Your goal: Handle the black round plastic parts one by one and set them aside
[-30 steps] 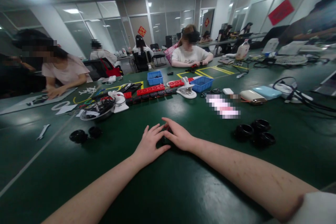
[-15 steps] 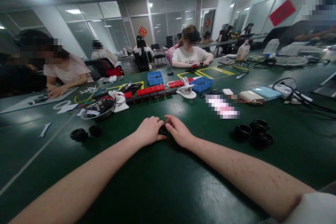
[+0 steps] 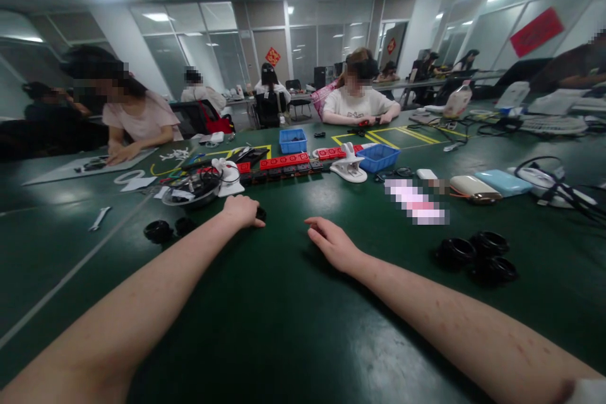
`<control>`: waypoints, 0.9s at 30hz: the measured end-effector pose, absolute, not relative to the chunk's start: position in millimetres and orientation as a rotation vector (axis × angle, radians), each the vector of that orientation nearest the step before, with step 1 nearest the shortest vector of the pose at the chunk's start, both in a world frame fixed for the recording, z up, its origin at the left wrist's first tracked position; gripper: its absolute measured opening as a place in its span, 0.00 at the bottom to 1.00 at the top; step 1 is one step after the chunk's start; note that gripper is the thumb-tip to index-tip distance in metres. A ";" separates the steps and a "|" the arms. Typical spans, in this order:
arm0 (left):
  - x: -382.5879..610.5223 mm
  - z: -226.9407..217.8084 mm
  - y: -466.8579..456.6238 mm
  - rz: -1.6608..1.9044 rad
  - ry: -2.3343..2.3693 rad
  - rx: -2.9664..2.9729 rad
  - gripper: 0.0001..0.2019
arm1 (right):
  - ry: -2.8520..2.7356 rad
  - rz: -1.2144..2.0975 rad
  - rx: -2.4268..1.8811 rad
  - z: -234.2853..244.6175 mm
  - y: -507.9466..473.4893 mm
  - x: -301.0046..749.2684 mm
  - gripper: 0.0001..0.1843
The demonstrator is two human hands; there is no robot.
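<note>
My left hand (image 3: pixel 242 211) is stretched out over the green table (image 3: pixel 293 322) with its fingers curled round a small black round part (image 3: pixel 260 214) that peeks out on its right side. It lies close to a clear bowl of black parts (image 3: pixel 192 189). My right hand (image 3: pixel 332 243) rests on the table a little nearer to me, fingers loosely stretched towards the left and nothing in them. A hand's width of bare table separates the two hands.
Two black rings (image 3: pixel 168 229) lie left of my left hand, a cluster of black rings (image 3: pixel 478 257) at the right. Red power strips (image 3: pixel 284 162), blue bins (image 3: pixel 377 156), white clamps (image 3: pixel 349 167), a spanner (image 3: pixel 98 219) and cables (image 3: pixel 558 186) lie farther off. Several people sit around the table.
My hands were together over a small black part. The left hand has since carried it away to the far left, and the right hand has stayed behind, opened.
</note>
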State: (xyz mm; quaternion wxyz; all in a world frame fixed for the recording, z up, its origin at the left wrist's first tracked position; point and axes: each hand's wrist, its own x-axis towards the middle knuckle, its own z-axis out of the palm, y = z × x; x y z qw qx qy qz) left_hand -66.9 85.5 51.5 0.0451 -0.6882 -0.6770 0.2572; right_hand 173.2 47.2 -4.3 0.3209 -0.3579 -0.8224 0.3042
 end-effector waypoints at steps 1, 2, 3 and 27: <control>-71.9 52.3 84.8 0.803 -2.081 -2.088 0.13 | -2.171 0.799 -0.946 -4.0 46.9 172.9 0.18; -77.1 53.1 84.0 0.819 -2.093 -2.074 0.13 | -2.180 0.798 -0.950 -3.5 46.5 172.5 0.18; -82.5 53.7 83.0 0.832 -2.105 -2.062 0.13 | -2.190 0.797 -0.955 -2.9 46.1 172.1 0.17; -161.4 75.6 21.1 -0.290 -2.114 -1.988 0.22 | -2.423 0.660 -0.922 0.2 45.7 165.7 0.10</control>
